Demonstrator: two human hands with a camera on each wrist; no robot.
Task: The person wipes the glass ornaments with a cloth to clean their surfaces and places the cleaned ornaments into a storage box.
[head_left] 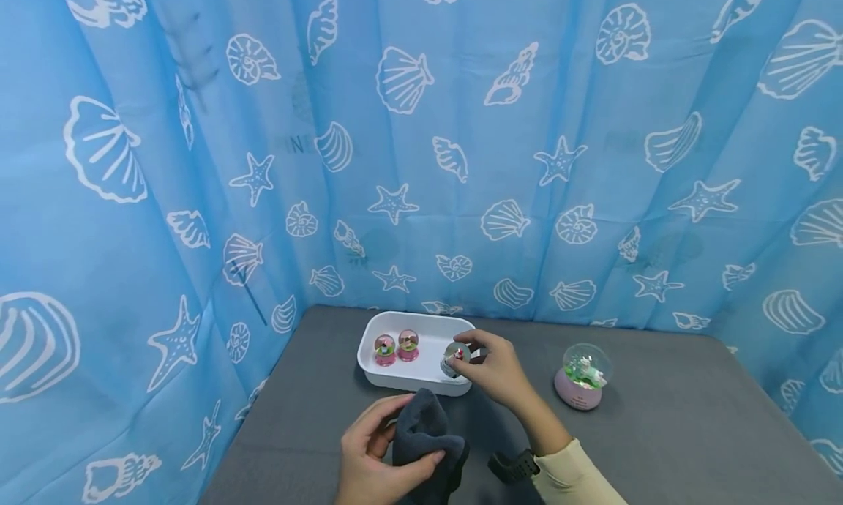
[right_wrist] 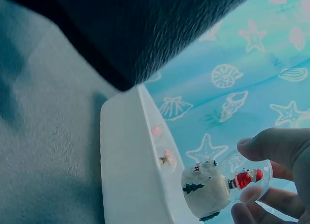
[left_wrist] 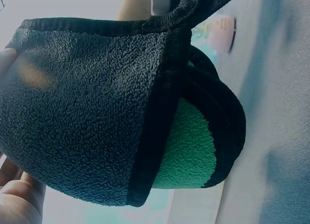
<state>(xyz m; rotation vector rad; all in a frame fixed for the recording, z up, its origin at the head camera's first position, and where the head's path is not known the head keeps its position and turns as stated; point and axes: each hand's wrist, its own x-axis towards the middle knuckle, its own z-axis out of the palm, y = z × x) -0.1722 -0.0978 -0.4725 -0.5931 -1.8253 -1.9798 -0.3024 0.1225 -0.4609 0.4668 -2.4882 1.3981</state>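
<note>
My right hand (head_left: 495,369) pinches a small snow globe (head_left: 456,357) by its clear dome, at the right end of a white tray (head_left: 411,380). In the right wrist view this snow globe (right_wrist: 206,191) has a white base with dark trees and a red figure inside, and lies tilted sideways. My left hand (head_left: 382,457) grips a folded dark grey cloth (head_left: 424,432) in front of the tray. Black edging and a green layer show on the cloth (left_wrist: 92,107) in the left wrist view. Two small pink-based snow globes (head_left: 385,351) (head_left: 408,346) stand at the tray's left end.
A larger snow globe (head_left: 579,389) with a pinkish-purple base stands on the grey table (head_left: 678,417), right of the tray. Behind the table hangs a blue curtain (head_left: 421,161) with white shells and starfish. A dark band (head_left: 514,466) is on the right wrist.
</note>
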